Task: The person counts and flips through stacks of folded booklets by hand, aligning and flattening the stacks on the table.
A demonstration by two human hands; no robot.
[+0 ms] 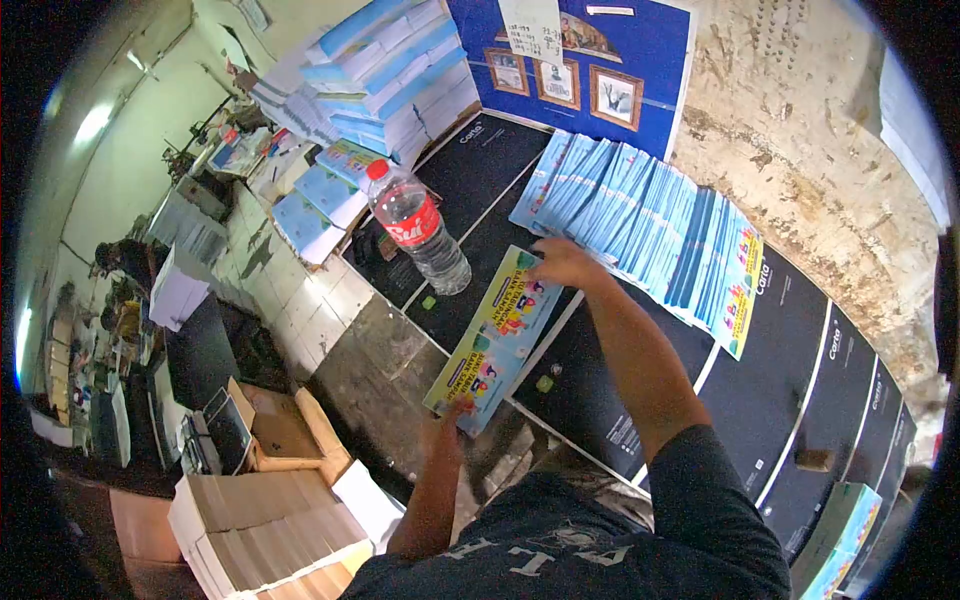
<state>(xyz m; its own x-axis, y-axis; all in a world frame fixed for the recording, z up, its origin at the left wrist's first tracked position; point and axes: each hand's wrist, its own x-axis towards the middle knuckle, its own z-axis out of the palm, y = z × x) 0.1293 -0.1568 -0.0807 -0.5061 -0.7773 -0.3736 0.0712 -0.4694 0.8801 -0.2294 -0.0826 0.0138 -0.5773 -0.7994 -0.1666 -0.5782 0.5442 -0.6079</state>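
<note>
A long printed booklet (pixel 495 335) in light blue, green and yellow, with cartoon figures and the same title twice, slants over the near edge of the black table. My left hand (pixel 452 425) grips its lower end, the fingers partly hidden. At the upper end, my right hand (pixel 565 264) is closed on the corner, thumb and fingers at the edge. A long row of similar light blue booklets (pixel 640 215) leans packed together just beyond my right hand. Close to the left of the held booklet stands a water bottle (pixel 420 225) with a red cap and red label.
Black boards marked "Carta" cover the table (pixel 590 400). Tall paper stacks (pixel 385 75) rise at the back beside a blue picture board (pixel 580 70). A small brown block (pixel 814 460) and a booklet pile (pixel 840 540) lie right. Below left are a cardboard box (pixel 290 425) and paper stacks (pixel 260 530).
</note>
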